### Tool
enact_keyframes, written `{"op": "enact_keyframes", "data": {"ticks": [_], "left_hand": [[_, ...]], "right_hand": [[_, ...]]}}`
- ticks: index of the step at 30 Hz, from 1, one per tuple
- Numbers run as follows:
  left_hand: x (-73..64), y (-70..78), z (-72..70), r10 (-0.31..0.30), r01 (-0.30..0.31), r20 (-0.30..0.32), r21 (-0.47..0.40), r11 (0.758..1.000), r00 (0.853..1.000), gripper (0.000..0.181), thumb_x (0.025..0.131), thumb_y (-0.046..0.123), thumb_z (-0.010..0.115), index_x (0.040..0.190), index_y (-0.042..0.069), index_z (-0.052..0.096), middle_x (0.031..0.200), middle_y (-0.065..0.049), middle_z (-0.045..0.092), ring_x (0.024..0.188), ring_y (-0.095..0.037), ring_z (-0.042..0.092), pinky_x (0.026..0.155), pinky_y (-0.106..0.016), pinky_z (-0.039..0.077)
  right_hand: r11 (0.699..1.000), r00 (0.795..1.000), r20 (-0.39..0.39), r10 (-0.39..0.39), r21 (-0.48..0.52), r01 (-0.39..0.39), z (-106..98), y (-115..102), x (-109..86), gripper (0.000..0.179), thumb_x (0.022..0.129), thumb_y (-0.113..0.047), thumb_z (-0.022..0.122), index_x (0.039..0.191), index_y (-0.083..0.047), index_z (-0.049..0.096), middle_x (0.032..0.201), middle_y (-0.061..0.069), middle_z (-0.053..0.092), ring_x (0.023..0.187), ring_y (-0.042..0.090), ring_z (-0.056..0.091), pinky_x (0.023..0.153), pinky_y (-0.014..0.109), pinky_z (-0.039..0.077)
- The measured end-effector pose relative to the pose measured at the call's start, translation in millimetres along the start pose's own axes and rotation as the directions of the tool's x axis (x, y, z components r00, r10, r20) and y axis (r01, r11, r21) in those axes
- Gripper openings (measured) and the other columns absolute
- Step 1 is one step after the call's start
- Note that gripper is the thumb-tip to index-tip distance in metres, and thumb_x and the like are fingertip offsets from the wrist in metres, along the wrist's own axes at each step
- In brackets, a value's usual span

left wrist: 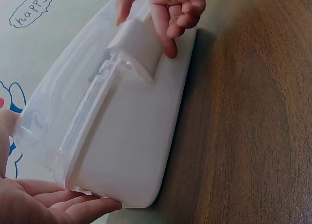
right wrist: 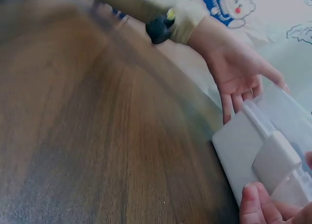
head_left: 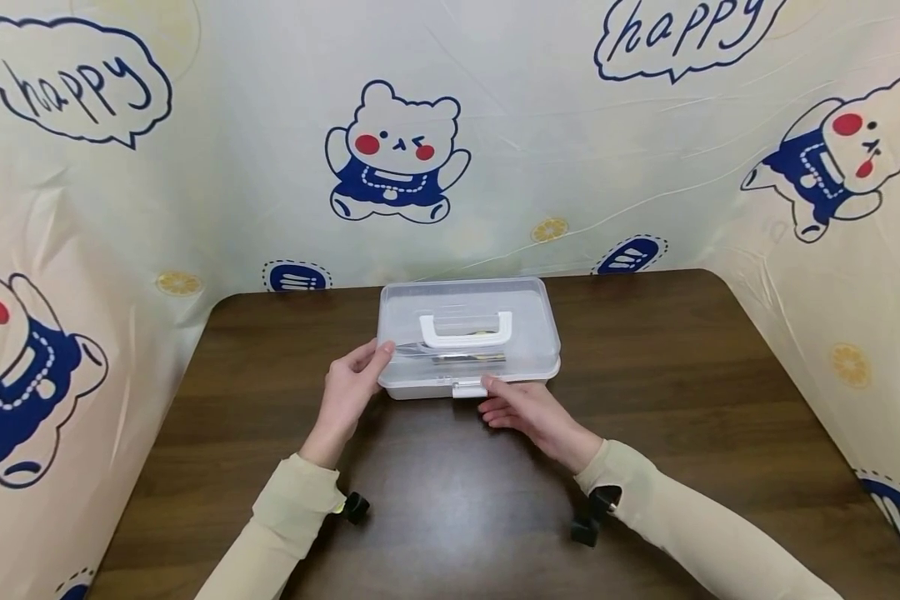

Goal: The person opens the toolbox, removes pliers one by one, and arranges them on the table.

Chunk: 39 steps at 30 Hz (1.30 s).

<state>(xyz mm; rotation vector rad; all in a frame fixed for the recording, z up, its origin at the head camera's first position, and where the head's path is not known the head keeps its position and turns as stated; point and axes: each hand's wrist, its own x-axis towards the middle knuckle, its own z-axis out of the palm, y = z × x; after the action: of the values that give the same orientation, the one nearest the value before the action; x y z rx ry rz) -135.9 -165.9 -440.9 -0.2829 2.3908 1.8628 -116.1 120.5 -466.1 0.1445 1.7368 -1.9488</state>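
Box (head_left: 420,392) on table (head_left: 682,375), near the far edge, with contents (head_left: 468,358) hard to make out through cloudy lid (head_left: 465,298). Held at left end between thumb and fingers of left hand (head_left: 348,392). At latch (head_left: 468,389), thumb of right hand (head_left: 532,410), other fingers loosely bent; cannot tell if pinching. Partly cut off in right wrist view. Wide room at both sides and in front.

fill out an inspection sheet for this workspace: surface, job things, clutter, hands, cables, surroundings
Surface: dark wood-grain table, bright sheen toward the front
Job's things: white box, translucent lid down, handle on top; contents show through, not identifiable
Clutter: nothing seen
Hands: left hand grips the box's left end, thumb on the lid; right hand is at the front latch
Cables: nothing seen
Surroundings: cloth backdrop printed with bears and "happy" bubbles
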Motion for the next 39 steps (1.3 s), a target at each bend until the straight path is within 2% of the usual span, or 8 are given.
{"op": "enact_keyframes", "data": {"ticks": [4, 8, 12, 18, 21, 28, 32, 39], "left_hand": [[0.5, 1.1, 0.5, 0.002, -0.002, 0.005, -0.01, 1.0, 1.0, 0.078, 0.098, 0.055, 0.067, 0.153, 0.002, 0.051, 0.148, -0.021, 0.058, 0.126, -0.033, 0.061, 0.102, -0.048, 0.055], [1.5, 0.7, 0.2, -0.001, 0.001, -0.002, -0.015, 1.0, 1.0, 0.077, 0.098, 0.055, 0.067, 0.152, 0.003, 0.052, 0.147, -0.02, 0.059, 0.124, -0.032, 0.062, 0.101, -0.048, 0.056], [2.1, 0.7, -0.6, -0.002, 0.001, 0.002, 0.001, 1.0, 1.0, 0.078, 0.098, 0.056, 0.066, 0.153, 0.003, 0.051, 0.148, -0.019, 0.058, 0.124, -0.031, 0.061, 0.1, -0.047, 0.056], [1.9, 1.8, -1.3, 0.002, -0.003, 0.014, 0.009, 1.0, 1.0, 0.079, 0.098, 0.058, 0.065, 0.153, 0.003, 0.05, 0.15, -0.021, 0.056, 0.125, -0.033, 0.06, 0.102, -0.049, 0.055], [2.2, 0.8, -1.9, -0.001, 0.001, 0.023, 0.009, 1.0, 1.0, 0.08, 0.099, 0.058, 0.065, 0.154, 0.002, 0.05, 0.15, -0.021, 0.056, 0.127, -0.033, 0.06, 0.103, -0.049, 0.054], [0.7, -2.2, -5.4, 0.037, -0.041, 0.047, 0.083, 0.996, 0.998, 0.083, 0.099, 0.061, 0.061, 0.155, 0.001, 0.048, 0.152, -0.021, 0.054, 0.13, -0.033, 0.06, 0.102, -0.048, 0.055], [-0.7, -9.4, -9.7, 0.084, -0.093, 0.065, 0.151, 0.984, 0.994, 0.079, 0.101, 0.059, 0.06, 0.156, 0.003, 0.047, 0.153, -0.02, 0.053, 0.134, -0.032, 0.058, 0.103, -0.046, 0.054], [-2.2, -20.8, -21.8, 0.177, -0.201, 0.132, 0.195, 0.96, 0.975, 0.08, 0.096, 0.044, 0.075, 0.158, 0.004, 0.043, 0.156, -0.019, 0.05, 0.138, -0.034, 0.055, 0.104, -0.045, 0.051]], "right_hand": [[0.999, 0.999, 0.014, -0.04, -0.028, 0.04, -4, 3, 1.1, 0.037, 0.102, -0.019, 0.067, 0.119, 0.013, 0.066, 0.095, 0.013, 0.075, 0.081, 0.015, 0.07, 0.077, 0.026, 0.06], [0.984, 0.997, 0.013, -0.08, -0.158, 0.081, -6, 6, -0.8, 0.014, 0.096, -0.007, 0.072, 0.101, 0.007, 0.07, 0.076, 0.001, 0.068, 0.065, 0.008, 0.058, 0.06, 0.02, 0.049], [0.939, 0.991, -0.018, -0.135, -0.32, 0.123, -6, 9, -3.3, 0.012, 0.09, -0.004, 0.077, 0.093, 0.006, 0.072, 0.068, 0.0, 0.066, 0.057, 0.008, 0.051, 0.054, 0.021, 0.042], [0.846, 0.975, -0.012, -0.221, -0.5, 0.186, -3, 8, -3.0, 0.023, 0.092, -0.009, 0.077, 0.111, 0.002, 0.079, 0.088, 0.007, 0.077, 0.062, 0.009, 0.058, 0.058, 0.025, 0.05], [0.832, 0.97, -0.008, -0.241, -0.516, 0.203, -2, 8, -3.2, 0.026, 0.094, -0.01, 0.075, 0.116, 0.004, 0.077, 0.088, 0.01, 0.076, 0.062, 0.01, 0.059, 0.059, 0.024, 0.05], [0.844, 0.969, 0.026, -0.245, -0.486, 0.227, -10, 9, -12.5, 0.03, 0.099, -0.013, 0.072, 0.124, 0.004, 0.073, 0.084, 0.017, 0.075, 0.071, 0.02, 0.068, 0.06, 0.027, 0.053], [0.832, 0.96, 0.0, -0.278, -0.499, 0.241, -28, 8, -24.6, 0.035, 0.099, -0.016, 0.072, 0.126, 0.005, 0.071, 0.092, 0.018, 0.078, 0.076, 0.026, 0.073, 0.063, 0.032, 0.058], [0.79, 0.937, -0.118, -0.33, -0.577, 0.206, -71, 7, -44.0, 0.034, 0.097, -0.022, 0.076, 0.121, 0.002, 0.074, 0.096, 0.014, 0.079, 0.079, 0.025, 0.074, 0.066, 0.031, 0.059]]}}
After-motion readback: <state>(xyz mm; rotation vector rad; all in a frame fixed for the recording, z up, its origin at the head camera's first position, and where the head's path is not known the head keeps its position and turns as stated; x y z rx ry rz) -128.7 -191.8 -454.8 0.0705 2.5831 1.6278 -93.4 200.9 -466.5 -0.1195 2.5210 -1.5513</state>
